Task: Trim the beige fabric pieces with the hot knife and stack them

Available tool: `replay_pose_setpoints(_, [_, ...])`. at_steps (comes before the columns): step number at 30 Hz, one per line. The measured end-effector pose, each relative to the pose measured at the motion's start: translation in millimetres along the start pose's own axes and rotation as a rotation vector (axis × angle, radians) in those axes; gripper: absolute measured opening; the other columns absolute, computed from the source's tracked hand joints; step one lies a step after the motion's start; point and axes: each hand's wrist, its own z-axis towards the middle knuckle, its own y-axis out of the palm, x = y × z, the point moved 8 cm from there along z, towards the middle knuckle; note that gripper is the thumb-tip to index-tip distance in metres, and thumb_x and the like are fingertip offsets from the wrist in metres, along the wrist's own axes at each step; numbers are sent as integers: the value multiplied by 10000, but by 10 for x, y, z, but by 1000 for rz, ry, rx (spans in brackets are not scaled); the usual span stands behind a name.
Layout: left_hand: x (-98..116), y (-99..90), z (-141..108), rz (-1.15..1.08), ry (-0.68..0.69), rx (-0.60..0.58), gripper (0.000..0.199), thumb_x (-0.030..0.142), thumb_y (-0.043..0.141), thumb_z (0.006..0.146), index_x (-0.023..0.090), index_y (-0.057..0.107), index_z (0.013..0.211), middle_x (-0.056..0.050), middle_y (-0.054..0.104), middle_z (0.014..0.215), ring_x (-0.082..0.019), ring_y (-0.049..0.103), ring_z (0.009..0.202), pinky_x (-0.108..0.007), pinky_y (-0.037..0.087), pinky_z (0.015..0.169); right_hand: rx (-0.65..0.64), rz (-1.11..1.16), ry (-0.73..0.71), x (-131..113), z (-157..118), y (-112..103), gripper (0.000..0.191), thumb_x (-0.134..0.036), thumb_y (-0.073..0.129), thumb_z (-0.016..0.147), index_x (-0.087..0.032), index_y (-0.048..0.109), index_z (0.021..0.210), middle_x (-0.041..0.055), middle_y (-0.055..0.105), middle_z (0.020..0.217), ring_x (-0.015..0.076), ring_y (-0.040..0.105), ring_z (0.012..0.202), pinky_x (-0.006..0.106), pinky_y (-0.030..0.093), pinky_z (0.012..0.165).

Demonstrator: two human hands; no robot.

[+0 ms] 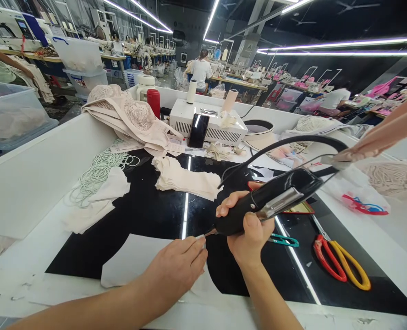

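Observation:
My right hand [246, 231] is wrapped round a black handheld tool [275, 197] with a silver lever and a cable, its narrow tip pointing down to the left. Close to that tip, my left hand [181, 261] has its fingers pressed together on a small light piece, mostly hidden under them. Beneath my left hand a white sheet-like piece [134, 256] lies on the black board [148, 206]. Beyond both hands is a stack of cream fabric pieces [189, 178].
Red-and-yellow-handled scissors [339, 261] and teal snips [284, 240] lie on the right. Green cord [100, 174] and lace bras [128, 114] are at the left. A white vented box [208, 121] and phone [198, 130] stand behind. People sit farther off.

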Motion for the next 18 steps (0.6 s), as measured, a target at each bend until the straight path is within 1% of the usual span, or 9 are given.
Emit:
replay_pose_setpoints(4, [11, 16, -22, 18, 8, -15, 253, 207, 480, 1102, 127, 693, 1214, -75, 743, 1287, -195, 696, 1099, -318, 550, 846, -8, -17, -2, 5, -12, 3, 464, -456, 806, 835, -286, 574, 1200, -41, 655, 797, 131, 579, 579, 291, 546, 547])
replay_pose_setpoints(8, [25, 14, -32, 26, 15, -13, 244, 170, 486, 1095, 127, 694, 1215, -70, 744, 1293, -188, 695, 1113, -317, 543, 839, -1, -44, 15, 11, -23, 5, 397, -418, 777, 864, -292, 571, 1180, -42, 642, 808, 133, 588, 596, 307, 550, 577])
replay_pose_setpoints(11, [28, 22, -32, 29, 15, -22, 248, 180, 486, 1100, 126, 691, 1228, -71, 744, 1300, -189, 696, 1117, -320, 542, 840, 3, -35, 10, 1, -21, 15, 410, -423, 777, 859, -291, 575, 1191, -42, 646, 803, 131, 584, 586, 304, 546, 568])
replay_pose_setpoints(15, [29, -1, -29, 21, 3, 15, 253, 170, 469, 1101, 125, 696, 1206, -62, 755, 1279, -184, 707, 1099, -316, 544, 835, 1, -27, -8, -2, -26, 35, 456, -466, 792, 840, -292, 570, 1198, -43, 638, 792, 131, 571, 579, 299, 542, 557])
replay_pose_setpoints(18, [21, -18, -23, 18, -20, 34, 295, 174, 417, 1120, 128, 699, 1196, -48, 768, 1249, -173, 714, 1091, -303, 547, 839, -9, -49, 14, 31, -32, 54, 433, -456, 784, 851, -293, 555, 1181, -44, 627, 801, 132, 577, 586, 309, 546, 568])
